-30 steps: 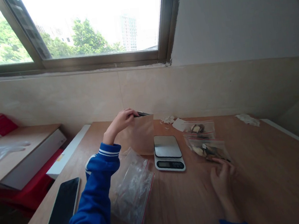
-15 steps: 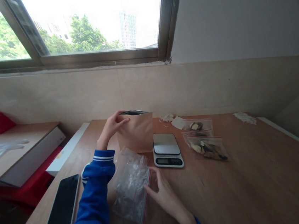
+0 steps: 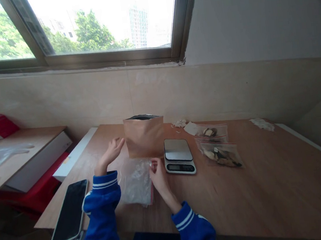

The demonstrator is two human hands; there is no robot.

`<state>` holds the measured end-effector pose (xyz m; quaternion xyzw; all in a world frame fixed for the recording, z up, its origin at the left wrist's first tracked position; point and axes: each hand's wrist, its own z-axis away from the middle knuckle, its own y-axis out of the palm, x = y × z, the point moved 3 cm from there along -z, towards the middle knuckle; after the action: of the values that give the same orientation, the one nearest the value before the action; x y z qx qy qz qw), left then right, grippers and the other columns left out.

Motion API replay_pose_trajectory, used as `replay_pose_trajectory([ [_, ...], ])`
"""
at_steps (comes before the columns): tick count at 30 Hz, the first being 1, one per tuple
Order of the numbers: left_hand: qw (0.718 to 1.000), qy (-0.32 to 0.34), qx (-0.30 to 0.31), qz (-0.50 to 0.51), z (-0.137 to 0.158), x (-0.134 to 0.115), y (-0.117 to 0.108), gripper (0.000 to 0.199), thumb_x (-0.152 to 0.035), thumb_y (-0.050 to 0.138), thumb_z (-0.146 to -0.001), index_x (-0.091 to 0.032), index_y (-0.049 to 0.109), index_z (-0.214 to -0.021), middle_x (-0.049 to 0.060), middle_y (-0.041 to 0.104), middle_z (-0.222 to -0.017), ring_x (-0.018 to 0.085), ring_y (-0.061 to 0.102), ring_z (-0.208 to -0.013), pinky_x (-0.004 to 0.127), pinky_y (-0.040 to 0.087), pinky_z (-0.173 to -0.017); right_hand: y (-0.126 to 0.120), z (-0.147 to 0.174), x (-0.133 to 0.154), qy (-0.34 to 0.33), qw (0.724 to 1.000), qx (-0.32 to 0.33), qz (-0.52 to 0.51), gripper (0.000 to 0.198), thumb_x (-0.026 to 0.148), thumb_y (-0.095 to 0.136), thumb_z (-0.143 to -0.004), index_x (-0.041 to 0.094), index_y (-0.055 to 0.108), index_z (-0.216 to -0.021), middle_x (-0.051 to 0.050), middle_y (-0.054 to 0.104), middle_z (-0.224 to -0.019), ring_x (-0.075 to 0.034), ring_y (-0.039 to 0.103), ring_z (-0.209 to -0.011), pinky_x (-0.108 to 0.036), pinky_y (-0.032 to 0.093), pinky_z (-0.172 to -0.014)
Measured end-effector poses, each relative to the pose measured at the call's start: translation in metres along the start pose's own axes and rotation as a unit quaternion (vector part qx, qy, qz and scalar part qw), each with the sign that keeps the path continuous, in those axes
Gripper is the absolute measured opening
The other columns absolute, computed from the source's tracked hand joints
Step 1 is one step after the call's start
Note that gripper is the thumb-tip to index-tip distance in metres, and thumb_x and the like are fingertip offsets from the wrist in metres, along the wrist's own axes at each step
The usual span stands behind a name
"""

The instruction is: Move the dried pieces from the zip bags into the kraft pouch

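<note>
A brown paper stand-up pouch (image 3: pixel 145 136) stands upright with its top open on the wooden table (image 3: pixel 270 184). My left hand (image 3: pixel 111 154) hovers just left of it, fingers spread, holding nothing. My right hand (image 3: pixel 158 175) pinches the right edge of a stack of clear zip bags (image 3: pixel 135 180) with red seals, lying in front of the pouch. A small digital kitchen scale (image 3: pixel 179 155) sits right of the pouch, its platform bare.
Two zip bags holding dried pieces (image 3: pixel 219 152) lie right of the scale. A phone (image 3: pixel 69 211) rests at the table's left front corner. White scraps (image 3: pixel 261 124) lie near the wall. A lower side table (image 3: pixel 23 149) stands to the left.
My left hand let go of the pouch's top and drew back to the left. My right hand travelled from the filled bags across to the stack of clear bags and took hold of its edge.
</note>
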<state>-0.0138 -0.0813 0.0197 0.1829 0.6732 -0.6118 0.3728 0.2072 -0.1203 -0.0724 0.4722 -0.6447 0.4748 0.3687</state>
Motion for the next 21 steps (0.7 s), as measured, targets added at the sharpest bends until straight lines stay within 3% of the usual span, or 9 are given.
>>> replay_pose_trajectory([
  [1,0.995,-0.067,0.065,-0.034,0.008,0.016,0.006,0.069,-0.057,0.037,-0.089,-0.008,0.038,-0.138,0.022,0.043,-0.143,0.031,0.038,-0.137,0.041,0.032,-0.109,0.001,0.003,0.001,-0.015,0.999,-0.009,0.033,0.023,0.018,0.053,-0.079,0.019,0.052,-0.103,-0.008,0.06,-0.096,-0.022,0.061,-0.089,-0.038,0.051,-0.082],
  [4,0.978,-0.136,0.154,-0.046,0.036,0.048,0.017,0.076,-0.063,0.046,-0.081,-0.005,0.047,-0.13,0.019,0.065,-0.108,0.032,0.065,-0.099,0.04,0.05,-0.084,0.0,0.015,0.006,-0.053,0.99,-0.033,0.128,0.034,0.017,0.06,-0.075,0.018,0.053,-0.108,-0.011,0.056,-0.107,-0.027,0.056,-0.105,-0.044,0.046,-0.094],
  [7,0.974,-0.151,0.165,-0.041,0.059,0.064,0.027,0.082,-0.072,0.049,-0.074,-0.008,0.051,-0.125,0.013,0.067,-0.093,0.029,0.068,-0.084,0.035,0.052,-0.073,-0.001,0.029,0.009,-0.053,0.98,-0.037,0.19,0.038,0.021,0.061,-0.077,0.016,0.052,-0.114,-0.015,0.053,-0.113,-0.031,0.053,-0.111,-0.047,0.045,-0.095],
  [9,0.978,-0.128,0.163,-0.031,0.068,0.065,0.036,0.086,-0.074,0.052,-0.07,-0.008,0.051,-0.126,0.014,0.067,-0.1,0.029,0.068,-0.088,0.035,0.052,-0.075,-0.001,0.037,0.009,-0.043,0.976,-0.036,0.21,0.038,0.025,0.058,-0.081,0.015,0.051,-0.117,-0.017,0.053,-0.115,-0.033,0.053,-0.112,-0.048,0.046,-0.094],
  [11,0.985,-0.086,0.151,-0.012,0.073,0.058,0.048,0.085,-0.071,0.056,-0.069,-0.011,0.05,-0.129,0.017,0.063,-0.116,0.031,0.065,-0.104,0.036,0.05,-0.086,0.003,0.044,0.007,-0.042,0.974,-0.035,0.219,0.039,0.026,0.054,-0.085,0.015,0.049,-0.121,-0.018,0.054,-0.116,-0.034,0.053,-0.113,-0.05,0.045,-0.095],
  [13,0.99,-0.038,0.137,0.008,0.075,0.047,0.062,0.079,-0.066,0.06,-0.07,-0.016,0.05,-0.131,0.017,0.057,-0.131,0.032,0.054,-0.124,0.037,0.043,-0.1,0.008,0.049,0.004,-0.046,0.972,-0.034,0.227,0.042,0.025,0.051,-0.085,0.014,0.048,-0.126,-0.02,0.054,-0.118,-0.036,0.052,-0.115,-0.054,0.044,-0.095],
  [15,0.993,-0.01,0.113,0.021,0.075,0.04,0.077,0.075,-0.057,0.064,-0.07,-0.017,0.049,-0.132,0.017,0.054,-0.136,0.033,0.047,-0.132,0.039,0.039,-0.106,0.012,0.052,0.002,-0.048,0.971,-0.032,0.232,0.044,0.024,0.05,-0.085,0.011,0.047,-0.127,-0.022,0.053,-0.12,-0.038,0.051,-0.116,-0.056,0.044,-0.095],
  [18,0.995,0.046,0.061,0.064,0.075,0.038,0.095,0.063,-0.037,0.062,-0.074,-0.012,0.048,-0.129,0.019,0.056,-0.132,0.031,0.051,-0.127,0.042,0.039,-0.107,0.004,0.046,0.005,-0.072,0.972,0.0,0.222,0.043,0.024,0.049,-0.086,0.012,0.048,-0.127,-0.022,0.051,-0.123,-0.035,0.051,-0.117,-0.055,0.046,-0.094],
  [21,0.994,0.042,0.002,0.101,0.079,0.05,0.11,0.053,-0.029,0.057,-0.076,-0.009,0.048,-0.124,0.02,0.062,-0.119,0.031,0.059,-0.114,0.046,0.045,-0.1,-0.032,0.019,0.016,-0.131,0.965,0.04,0.224,0.035,0.028,0.05,-0.088,0.02,0.053,-0.122,-0.016,0.05,-0.127,-0.03,0.052,-0.119,-0.049,0.046,-0.097],
])
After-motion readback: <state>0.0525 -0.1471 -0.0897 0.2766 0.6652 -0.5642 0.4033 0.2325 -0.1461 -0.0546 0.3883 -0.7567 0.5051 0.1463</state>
